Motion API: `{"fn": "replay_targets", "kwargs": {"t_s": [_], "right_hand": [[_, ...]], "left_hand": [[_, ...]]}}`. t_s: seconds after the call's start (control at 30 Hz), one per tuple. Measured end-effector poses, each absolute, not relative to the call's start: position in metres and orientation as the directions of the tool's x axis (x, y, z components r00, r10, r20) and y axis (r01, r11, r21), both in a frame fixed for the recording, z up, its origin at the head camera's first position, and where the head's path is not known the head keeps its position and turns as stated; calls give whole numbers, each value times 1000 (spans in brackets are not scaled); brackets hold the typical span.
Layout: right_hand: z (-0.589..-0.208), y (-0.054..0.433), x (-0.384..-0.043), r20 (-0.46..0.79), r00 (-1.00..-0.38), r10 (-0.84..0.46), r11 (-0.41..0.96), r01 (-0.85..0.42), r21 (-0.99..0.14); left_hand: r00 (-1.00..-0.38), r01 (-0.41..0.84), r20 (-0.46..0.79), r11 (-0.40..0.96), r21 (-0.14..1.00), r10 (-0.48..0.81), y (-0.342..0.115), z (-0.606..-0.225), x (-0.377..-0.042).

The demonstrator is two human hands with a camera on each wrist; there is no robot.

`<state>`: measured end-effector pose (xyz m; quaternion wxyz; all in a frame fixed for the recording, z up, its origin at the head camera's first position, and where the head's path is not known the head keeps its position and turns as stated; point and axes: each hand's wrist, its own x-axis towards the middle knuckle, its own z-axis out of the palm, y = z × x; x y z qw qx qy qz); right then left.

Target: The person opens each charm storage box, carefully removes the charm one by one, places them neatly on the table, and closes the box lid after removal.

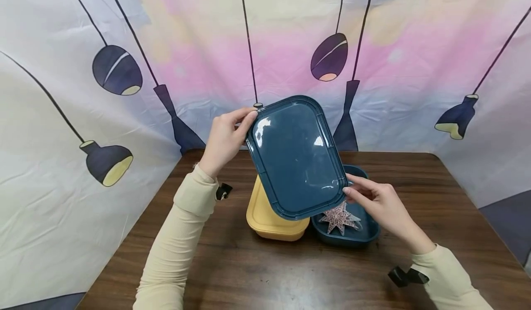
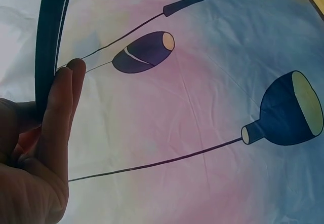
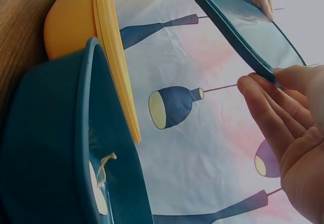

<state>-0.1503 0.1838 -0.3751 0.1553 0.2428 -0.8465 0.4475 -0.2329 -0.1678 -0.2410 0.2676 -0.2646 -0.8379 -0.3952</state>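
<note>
Both hands hold up a dark blue rectangular container lid [image 1: 296, 157], tilted above the table. My left hand [image 1: 227, 137] pinches its upper left corner between thumb and fingers. At the lower right corner, my right hand [image 1: 377, 201] pinches the lid's edge. Below and to the right stands the dark blue container [image 1: 346, 241], uncovered. Inside it lies a pink glittery star ornament [image 1: 339, 217], partly over a paler piece. In the right wrist view a bit of twine [image 3: 105, 165] shows inside the container. The lid hides part of the container from the head view.
A yellow container [image 1: 275, 224] with its yellow lid on stands left of the blue one, close beside it. Both rest on a dark brown wooden table [image 1: 265, 273]. Behind hangs a cloth backdrop [image 1: 199, 47] printed with hanging lamps.
</note>
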Motion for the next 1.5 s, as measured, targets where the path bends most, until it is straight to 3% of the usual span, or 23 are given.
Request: {"fn": "replay_targets", "kwargs": {"t_s": [0.5,0.73,1.23,1.5], "right_hand": [[-390,161,-148,539,-797,-273,372,-604,-705],[-394,135,-150,563,-782,-268,243,-621,-746],[-400,52,-152,422,-851,-313,71,-464,-883],[-399,22,-166,329,-904,-273,25,-349,-937]], "left_hand": [[-733,630,654,553,545,189,-178,-239,-229],[-724,604,676,598,527,136,-193,-240,-234],[-767,434,642,722,539,-18,-260,-254,-235],[-817,376,571,679,631,-79,-287,-257,-240]]}}
